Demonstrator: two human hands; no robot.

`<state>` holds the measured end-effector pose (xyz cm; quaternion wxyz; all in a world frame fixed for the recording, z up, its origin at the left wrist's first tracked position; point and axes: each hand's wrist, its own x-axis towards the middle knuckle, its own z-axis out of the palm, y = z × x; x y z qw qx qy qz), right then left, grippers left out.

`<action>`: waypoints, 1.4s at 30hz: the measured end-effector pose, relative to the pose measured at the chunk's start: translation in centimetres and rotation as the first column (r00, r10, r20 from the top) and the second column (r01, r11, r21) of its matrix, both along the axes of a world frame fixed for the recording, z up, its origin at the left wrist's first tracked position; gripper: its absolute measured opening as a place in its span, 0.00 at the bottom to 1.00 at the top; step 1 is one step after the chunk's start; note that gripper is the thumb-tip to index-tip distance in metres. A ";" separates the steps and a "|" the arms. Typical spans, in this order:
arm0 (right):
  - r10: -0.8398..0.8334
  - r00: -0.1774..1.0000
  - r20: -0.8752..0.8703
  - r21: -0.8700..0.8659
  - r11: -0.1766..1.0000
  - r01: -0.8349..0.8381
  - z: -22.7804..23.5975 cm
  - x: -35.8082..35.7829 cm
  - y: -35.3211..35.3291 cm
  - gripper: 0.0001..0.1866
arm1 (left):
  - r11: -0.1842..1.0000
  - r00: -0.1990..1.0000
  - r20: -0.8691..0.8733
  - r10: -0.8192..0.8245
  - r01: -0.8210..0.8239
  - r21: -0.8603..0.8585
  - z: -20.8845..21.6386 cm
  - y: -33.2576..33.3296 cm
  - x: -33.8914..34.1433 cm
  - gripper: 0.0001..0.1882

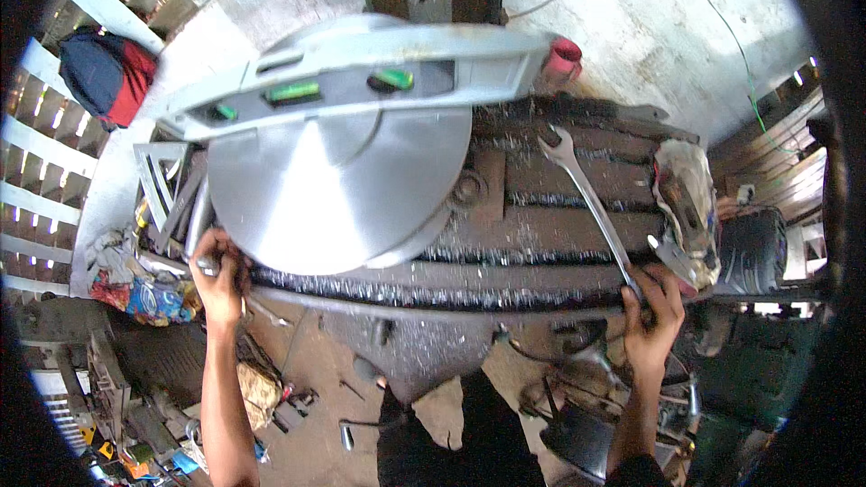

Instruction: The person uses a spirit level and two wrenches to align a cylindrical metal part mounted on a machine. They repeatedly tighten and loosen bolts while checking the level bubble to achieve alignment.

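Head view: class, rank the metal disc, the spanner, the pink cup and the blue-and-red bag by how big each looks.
1. Metal disc, clearly largest.
2. Spanner, long but thin.
3. Blue-and-red bag, shorter yet bulkier, and farther away, so places two and three are unsure.
4. Pink cup, smallest.

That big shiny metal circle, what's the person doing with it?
A person stands at a dark, grimy machine table with a big round metal disc lying on it. The left hand grips something small and metal at the disc's edge. The right hand holds the end of a long wrench lying across the table. A grey machine arm hangs over the disc.
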<state>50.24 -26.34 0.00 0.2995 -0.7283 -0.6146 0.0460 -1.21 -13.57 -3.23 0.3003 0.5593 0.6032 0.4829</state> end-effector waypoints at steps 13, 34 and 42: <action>0.023 0.996 -0.082 0.022 1.000 -0.021 -1.9 1.2 -0.2 0.16 | 0.983 0.978 -0.116 0.175 -0.179 -0.030 -6.2 -2.5 -8.0 0.25; -0.021 0.999 -0.044 -0.011 1.000 0.021 -1.7 0.6 0.5 0.13 | 0.998 0.994 0.103 0.020 -0.013 -0.060 2.0 0.1 1.2 0.12; 0.136 0.989 -0.063 0.371 0.923 -0.103 8.4 -4.1 3.0 0.15 | 0.974 0.965 0.244 -0.097 0.143 -0.178 2.2 0.5 0.1 0.14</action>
